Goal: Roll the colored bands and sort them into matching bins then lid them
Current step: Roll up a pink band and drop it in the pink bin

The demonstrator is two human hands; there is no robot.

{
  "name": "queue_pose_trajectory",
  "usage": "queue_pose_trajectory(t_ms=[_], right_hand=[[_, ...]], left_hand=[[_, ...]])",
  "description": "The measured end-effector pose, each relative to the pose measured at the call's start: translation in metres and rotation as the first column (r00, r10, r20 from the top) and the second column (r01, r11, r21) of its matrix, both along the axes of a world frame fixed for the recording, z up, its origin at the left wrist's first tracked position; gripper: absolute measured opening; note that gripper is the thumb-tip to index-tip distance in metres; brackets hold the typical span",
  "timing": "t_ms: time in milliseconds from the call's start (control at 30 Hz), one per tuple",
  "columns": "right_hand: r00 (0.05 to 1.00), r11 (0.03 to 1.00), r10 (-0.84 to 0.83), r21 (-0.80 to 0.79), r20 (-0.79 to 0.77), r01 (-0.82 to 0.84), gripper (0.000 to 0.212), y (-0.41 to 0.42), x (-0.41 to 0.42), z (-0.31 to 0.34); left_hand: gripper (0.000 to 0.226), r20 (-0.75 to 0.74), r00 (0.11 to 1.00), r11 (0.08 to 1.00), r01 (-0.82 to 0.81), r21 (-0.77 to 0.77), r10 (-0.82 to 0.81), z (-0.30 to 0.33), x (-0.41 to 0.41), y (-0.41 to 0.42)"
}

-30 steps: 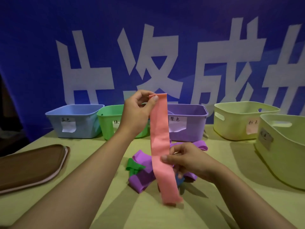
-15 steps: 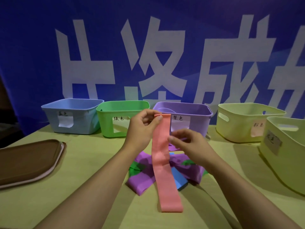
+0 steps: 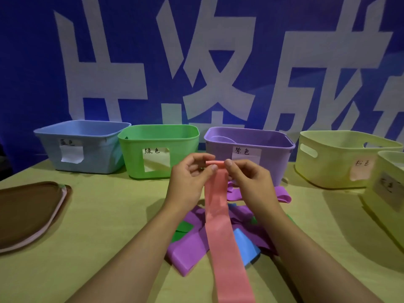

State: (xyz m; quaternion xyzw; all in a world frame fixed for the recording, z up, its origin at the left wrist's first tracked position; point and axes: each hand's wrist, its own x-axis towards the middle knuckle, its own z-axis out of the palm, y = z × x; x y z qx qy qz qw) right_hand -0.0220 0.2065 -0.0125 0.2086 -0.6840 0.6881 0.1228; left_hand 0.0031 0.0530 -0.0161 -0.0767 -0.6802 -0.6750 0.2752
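A long pink band (image 3: 220, 226) runs from my hands down toward the table's near edge. My left hand (image 3: 189, 179) and my right hand (image 3: 247, 178) both pinch its top end, which is curled into a small roll. Under the band lies a pile of purple bands (image 3: 188, 248), a blue band (image 3: 246, 248) and a green band (image 3: 183, 228). Along the back stand a blue bin (image 3: 87, 136), a green bin (image 3: 135, 154), a purple bin (image 3: 220, 147) and a pale yellow bin (image 3: 328, 162) with a pink label.
A second pale yellow bin (image 3: 391, 193) stands at the right edge. Brown lids (image 3: 28, 211) are stacked at the left of the table. A blue banner with large white characters hangs behind the bins.
My right hand rose from the band's middle to its top end beside my left hand. Both hands lowered, and the top edge is now curled over into a small roll.
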Motion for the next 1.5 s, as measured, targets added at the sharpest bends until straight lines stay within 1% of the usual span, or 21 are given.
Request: queue_pose_trajectory(t_ms=[100, 233, 367, 533, 733, 933, 1200, 1300, 1333, 1433, 1500], right_hand=[[1.000, 1.000, 0.000, -0.004, -0.005, 0.000, 0.014, -0.002, -0.003, -0.002], [1.000, 0.997, 0.008, -0.075, 0.001, -0.008, 0.013, -0.003, -0.004, -0.001], [0.999, 0.997, 0.011, -0.078, -0.032, -0.014, 0.006, -0.001, -0.004, -0.004], [0.998, 0.999, 0.008, -0.047, -0.066, -0.011, 0.004, 0.002, -0.004, -0.007], [0.997, 0.999, -0.008, -0.042, -0.083, 0.005, 0.007, 0.003, -0.003, -0.009], [0.996, 0.999, -0.033, -0.034, -0.079, 0.030, 0.011, 0.006, -0.007, -0.012], [0.997, 0.997, -0.037, -0.069, -0.073, 0.032, 0.013, 0.006, -0.006, -0.013], [0.998, 0.998, -0.015, -0.064, -0.069, 0.010, 0.014, 0.005, -0.007, -0.014], [0.998, 0.998, -0.006, -0.067, -0.065, 0.001, 0.015, 0.004, -0.006, -0.014], [0.998, 0.998, 0.002, -0.062, -0.055, -0.005, 0.017, 0.003, -0.005, -0.013], [0.999, 0.999, -0.001, -0.054, -0.050, -0.002, 0.017, 0.003, -0.004, -0.013]], left_hand=[[0.026, -0.001, 1.000, 0.999, 0.027, 0.032, -0.027, 0.001, -0.003, -0.001], [0.027, -0.005, 0.999, 0.997, 0.054, 0.060, -0.054, 0.002, -0.002, 0.002], [0.025, 0.000, 0.998, 0.996, 0.058, 0.074, -0.058, 0.001, -0.001, 0.001], [0.023, 0.027, 0.995, 0.993, 0.089, 0.076, -0.092, 0.001, 0.000, 0.001], [0.018, 0.104, 0.986, 0.986, 0.115, 0.118, -0.128, -0.002, 0.000, 0.001], [0.017, 0.146, 0.976, 0.982, 0.146, 0.116, -0.162, -0.004, -0.001, 0.001], [0.022, 0.136, 0.964, 0.970, 0.213, 0.121, -0.229, -0.003, 0.003, 0.003], [0.038, 0.171, 0.963, 0.971, 0.184, 0.150, -0.209, -0.001, 0.005, 0.005], [0.036, 0.179, 0.966, 0.975, 0.162, 0.149, -0.188, -0.001, 0.005, 0.006], [0.021, 0.185, 0.974, 0.985, 0.105, 0.135, -0.129, -0.002, 0.004, 0.004], [0.017, 0.181, 0.977, 0.988, 0.093, 0.123, -0.114, -0.002, 0.003, 0.003]])
